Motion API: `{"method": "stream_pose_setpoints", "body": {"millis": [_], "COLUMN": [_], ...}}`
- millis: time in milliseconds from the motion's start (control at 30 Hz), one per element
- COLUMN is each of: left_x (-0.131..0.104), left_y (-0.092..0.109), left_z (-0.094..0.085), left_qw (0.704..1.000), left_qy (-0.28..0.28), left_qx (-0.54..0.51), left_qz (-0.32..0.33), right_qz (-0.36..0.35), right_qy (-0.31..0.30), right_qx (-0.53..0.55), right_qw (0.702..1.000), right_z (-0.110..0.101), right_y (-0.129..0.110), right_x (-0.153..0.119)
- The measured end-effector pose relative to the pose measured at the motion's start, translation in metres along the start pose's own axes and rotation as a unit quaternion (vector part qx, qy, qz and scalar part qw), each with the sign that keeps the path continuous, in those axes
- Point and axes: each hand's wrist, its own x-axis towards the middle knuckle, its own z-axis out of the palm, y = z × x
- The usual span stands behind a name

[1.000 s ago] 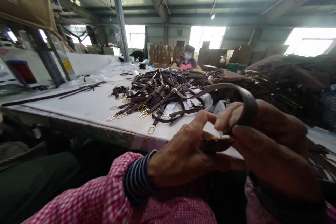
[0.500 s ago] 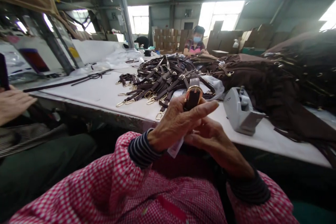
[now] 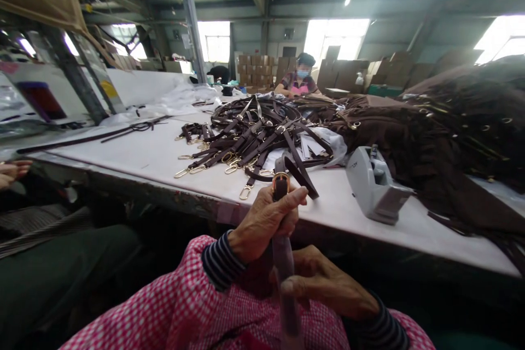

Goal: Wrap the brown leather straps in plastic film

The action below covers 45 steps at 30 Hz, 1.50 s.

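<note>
Left hand (image 3: 266, 219) grips a dark strap (image 3: 283, 258) just below its gold buckle (image 3: 281, 174); the right hand (image 3: 324, 284), huddled against it moments ago, now pinches lower, at 5 o'clock, apparently drawing the length straight. Loose straps (image 3: 250, 136) lie at 11 o'clock on the table (image 3: 123, 156).

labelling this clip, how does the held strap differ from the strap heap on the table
The held strap is single; the strap heap has many. The left hand and right hand hold the held strap; the strap heap lies on the table. Both are dark brown with gold-coloured metal.
</note>
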Motion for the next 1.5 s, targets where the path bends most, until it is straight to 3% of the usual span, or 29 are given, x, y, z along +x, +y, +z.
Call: {"method": "stream_pose_setpoints", "body": {"millis": [100, 233, 400, 600, 800, 900, 1000, 1167, 1333, 1500], "left_x": [-0.004, -0.012, -0.02, -0.024, -0.025, -0.025, -0.026, -0.036, -0.051, -0.056], "left_y": [-0.006, -0.008, -0.019, -0.034, -0.035, -0.029, -0.025, -0.044, -0.067, -0.066], "left_z": [0.001, 0.003, 0.001, -0.002, 0.007, 0.005, -0.011, -0.048, -0.05, -0.041], "left_qw": [0.999, 0.987, 0.988, 0.992, 0.987, 0.994, 0.994, 0.96, 0.958, 0.962], "left_qy": [-0.004, -0.048, -0.033, 0.02, 0.035, 0.007, -0.069, -0.151, -0.127, -0.108], "left_qx": [0.031, 0.152, 0.15, 0.124, 0.158, 0.101, 0.059, 0.137, 0.135, 0.142], "left_qz": [-0.022, -0.017, 0.004, -0.008, 0.0, -0.027, -0.059, -0.193, -0.22, -0.206], "right_qz": [-0.06, -0.13, -0.08, -0.085, -0.068, -0.057, -0.062, -0.081, -0.092, -0.129], "right_qy": [0.045, 0.111, 0.153, 0.208, 0.184, 0.184, 0.225, 0.283, 0.235, 0.246], "right_qx": [-0.022, -0.024, -0.034, -0.054, -0.031, -0.002, -0.03, -0.088, -0.032, 0.005], "right_qw": [0.997, 0.985, 0.984, 0.973, 0.98, 0.981, 0.972, 0.952, 0.967, 0.961], "right_z": [-0.013, -0.031, -0.024, -0.01, -0.001, 0.003, 0.0, -0.011, -0.016, -0.019], "right_y": [-0.013, -0.033, -0.05, -0.05, -0.051, -0.05, -0.051, -0.055, -0.055, -0.066], "right_x": [-0.004, -0.006, -0.001, 0.0, -0.005, -0.005, -0.007, -0.013, -0.012, -0.008]}}
